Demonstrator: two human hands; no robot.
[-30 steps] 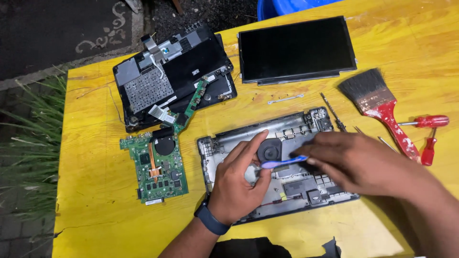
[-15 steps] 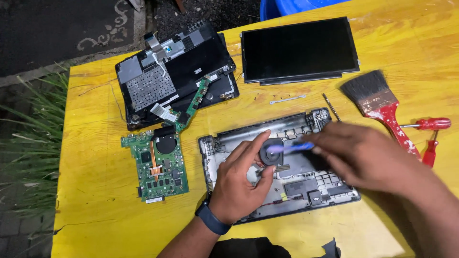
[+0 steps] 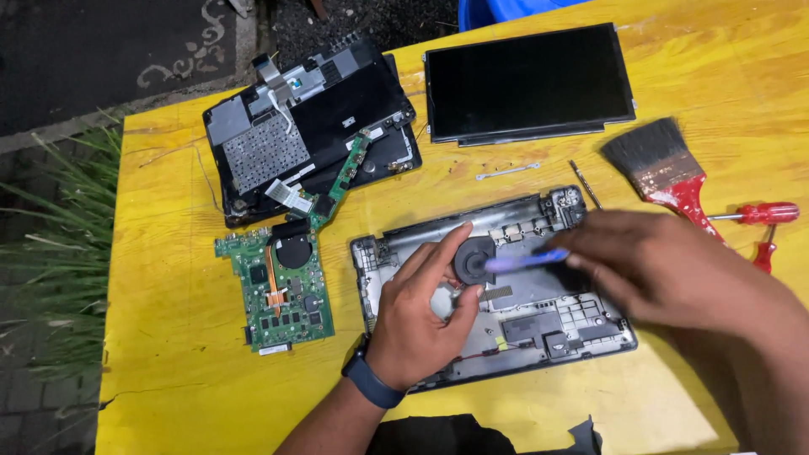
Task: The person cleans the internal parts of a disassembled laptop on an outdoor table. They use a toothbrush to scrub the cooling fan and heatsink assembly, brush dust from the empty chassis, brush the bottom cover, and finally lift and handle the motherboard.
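— Where were the hands?
— Centre frame, on the grey laptop base (image 3: pixel 539 324). The left hand (image 3: pixel 421 316) lay spread, steadying it — the right hand (image 3: pixel 666 265) pinched a blue tool (image 3: pixel 527 261) over the black fan (image 3: pixel 474 259).
— And upper left?
— The keyboard panel (image 3: pixel 308 126), on the yellow counter (image 3: pixel 168 278).

L hand (image 3: pixel 419 324) flat, fingers spread, palm down; R hand (image 3: pixel 666 265) curled in pinch grip, blurred.

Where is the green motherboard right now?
In the head view, the green motherboard lies flat on the yellow table, left of the open laptop base and just below the black keyboard panel.
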